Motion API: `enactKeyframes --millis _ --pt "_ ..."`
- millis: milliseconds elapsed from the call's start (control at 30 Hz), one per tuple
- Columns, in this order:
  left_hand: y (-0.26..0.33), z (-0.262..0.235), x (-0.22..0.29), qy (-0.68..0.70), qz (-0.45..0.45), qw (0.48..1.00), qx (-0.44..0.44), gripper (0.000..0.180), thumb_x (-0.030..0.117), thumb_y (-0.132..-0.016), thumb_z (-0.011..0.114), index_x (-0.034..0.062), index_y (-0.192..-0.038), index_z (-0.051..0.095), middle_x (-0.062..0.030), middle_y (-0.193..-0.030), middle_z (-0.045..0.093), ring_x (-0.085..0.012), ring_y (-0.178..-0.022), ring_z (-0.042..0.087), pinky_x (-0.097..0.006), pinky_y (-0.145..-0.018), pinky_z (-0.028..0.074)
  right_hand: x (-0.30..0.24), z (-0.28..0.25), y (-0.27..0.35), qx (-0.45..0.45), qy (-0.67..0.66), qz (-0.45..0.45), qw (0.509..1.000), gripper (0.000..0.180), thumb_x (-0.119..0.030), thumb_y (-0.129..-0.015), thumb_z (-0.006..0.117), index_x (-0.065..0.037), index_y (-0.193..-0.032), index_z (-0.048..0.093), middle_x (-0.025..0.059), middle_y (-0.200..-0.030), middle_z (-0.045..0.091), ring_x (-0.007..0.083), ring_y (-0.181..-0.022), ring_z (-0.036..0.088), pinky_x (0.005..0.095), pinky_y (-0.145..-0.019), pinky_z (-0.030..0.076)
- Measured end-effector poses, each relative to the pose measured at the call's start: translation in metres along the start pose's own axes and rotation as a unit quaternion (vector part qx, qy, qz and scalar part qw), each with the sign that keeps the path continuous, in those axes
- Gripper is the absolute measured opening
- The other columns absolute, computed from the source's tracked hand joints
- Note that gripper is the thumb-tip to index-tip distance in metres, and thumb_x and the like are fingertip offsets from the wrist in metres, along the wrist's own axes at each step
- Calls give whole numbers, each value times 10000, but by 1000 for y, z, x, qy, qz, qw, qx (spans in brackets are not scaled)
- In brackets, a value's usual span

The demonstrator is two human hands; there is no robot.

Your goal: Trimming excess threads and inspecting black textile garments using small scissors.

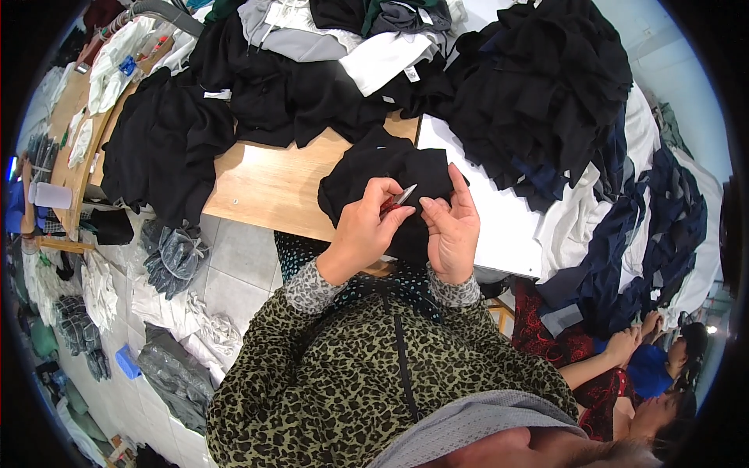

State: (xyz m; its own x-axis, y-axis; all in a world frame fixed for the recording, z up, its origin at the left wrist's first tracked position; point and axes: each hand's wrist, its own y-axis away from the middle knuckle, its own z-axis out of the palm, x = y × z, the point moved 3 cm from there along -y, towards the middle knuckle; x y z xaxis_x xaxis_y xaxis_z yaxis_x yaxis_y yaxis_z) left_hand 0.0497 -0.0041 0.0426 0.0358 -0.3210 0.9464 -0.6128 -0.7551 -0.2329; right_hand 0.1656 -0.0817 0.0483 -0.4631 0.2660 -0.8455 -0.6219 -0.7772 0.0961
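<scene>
My left hand (360,234) is closed around small thread snips (405,195) with a red handle. Their metal blades point up and right, over the black garment (360,165) at the table's near edge. Beside them, my right hand (452,238) is at the right side of this garment, its index finger stretched along the cloth edge. The right thumb and another finger come together near the blade tips and seem to pinch the cloth. Whether a thread lies between them is too small to tell. Part of the garment hangs below the hands toward my lap.
A tall heap of black clothes (538,86) stands at the far right, with navy and white pieces (581,222) below it. More black garments (168,132) cover the wooden table (265,191) at the back left. Another person's hand (624,345) shows at the lower right. Bagged bundles (173,257) lie left.
</scene>
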Motion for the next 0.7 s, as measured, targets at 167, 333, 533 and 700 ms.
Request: enactKeyframes --millis 167,333,533,700 --pt "-3 -3 -13 157 -83 984 4 331 29 -852 624 8 -1115 423 -4 -808 536 -57 -720 493 -183 -661 406 -2 -2 -1 -2 -8 -17 1000 674 150 -781 559 43 -1388 288 73 -1144 453 81 -831 527 214 -782 476" --pt "-5 -5 -14 252 -122 960 -12 320 41 -856 612 15 -1127 442 -1 -786 531 -54 -703 493 -184 -649 408 -7 1 0 -10 -16 -19 1000 667 155 -783 520 17 -1396 296 86 -1212 436 102 -936 519 217 -833 454" --pt "-6 -3 -9 234 -147 960 -35 217 68 -859 617 13 -1047 524 18 -756 540 -41 -676 496 -186 -622 410 -6 -1 -1 -11 -57 -11 998 703 163 -769 540 31 -1401 262 103 -1266 405 125 -962 517 246 -862 452" --pt "-4 2 -12 258 -158 952 -42 112 74 -868 610 11 -956 583 27 -780 562 -33 -684 505 -179 -627 411 -5 -2 -1 19 -10 -29 999 671 108 -807 567 19 -1401 266 97 -1238 420 117 -962 517 232 -839 461"
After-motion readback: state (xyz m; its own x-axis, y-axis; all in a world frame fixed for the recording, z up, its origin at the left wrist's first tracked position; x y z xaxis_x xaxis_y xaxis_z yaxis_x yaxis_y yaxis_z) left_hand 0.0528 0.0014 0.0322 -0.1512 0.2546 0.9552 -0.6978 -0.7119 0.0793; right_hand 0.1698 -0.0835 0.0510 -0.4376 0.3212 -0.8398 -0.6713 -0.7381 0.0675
